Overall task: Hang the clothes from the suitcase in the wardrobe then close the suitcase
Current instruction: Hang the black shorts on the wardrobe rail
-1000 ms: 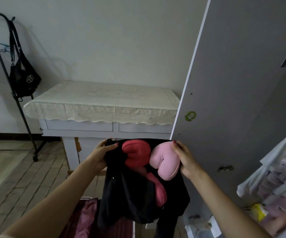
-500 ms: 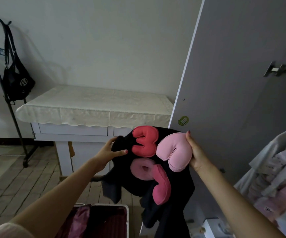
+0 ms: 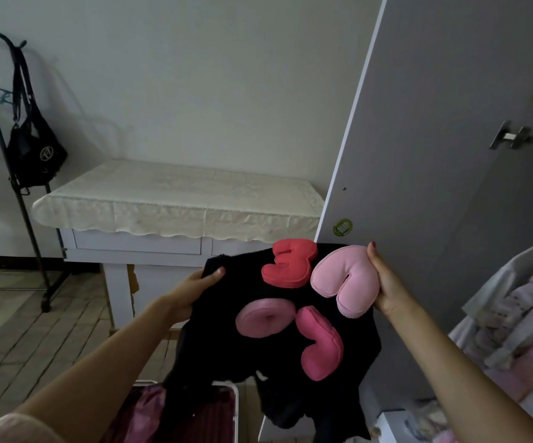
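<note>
A black garment (image 3: 246,292) with padded red and pink shapes sewn on it hangs spread between my two hands, in front of the open wardrobe door (image 3: 444,187). My left hand (image 3: 194,289) grips its upper left edge, thumb on top. At the upper right edge my right hand (image 3: 383,282) holds it behind the pale pink shape. The open suitcase (image 3: 226,410) with its dark red lining lies on the floor below the garment. Clothes (image 3: 521,302) hang inside the wardrobe at the right.
A white table (image 3: 175,203) under a cream cloth stands against the wall straight ahead. A black coat rack (image 3: 25,199) with a black bag (image 3: 34,151) stands at the left. The floor at the left is wooden.
Both hands have raised the garment and spread it flatter, so the four padded shapes now face me. The view has shifted slightly toward the wardrobe.
</note>
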